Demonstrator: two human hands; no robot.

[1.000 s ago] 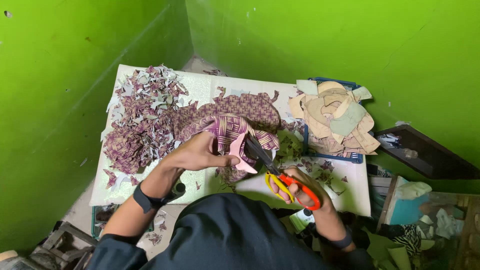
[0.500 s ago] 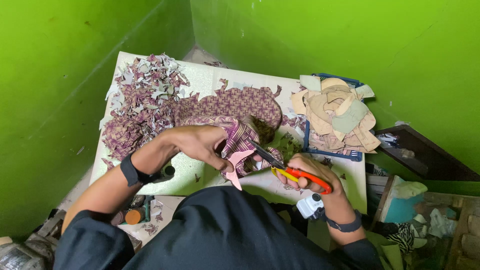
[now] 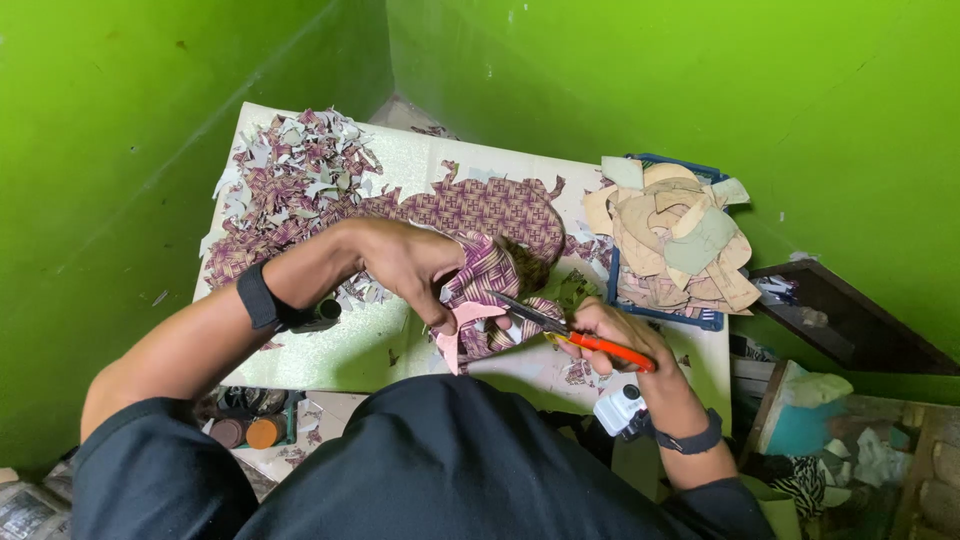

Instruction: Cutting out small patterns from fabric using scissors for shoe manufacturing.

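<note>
Left hand [image 3: 415, 268] pinching patterned piece [image 3: 478, 300] above surface [image 3: 370, 345], right hand [image 3: 612, 335] closed round scissors [image 3: 570, 335], blades reaching leftward into piece's right edge, between both hands.

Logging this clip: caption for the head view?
Left hand holds patterned sheet; right hand cuts it with orange-handled scissors.

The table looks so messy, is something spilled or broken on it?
Nothing looks broken. The mess is cut scraps heaped on the table's far left corner, some reaching over its edge. The right hand holds scissors against a patterned piece gripped by the left hand.
</note>
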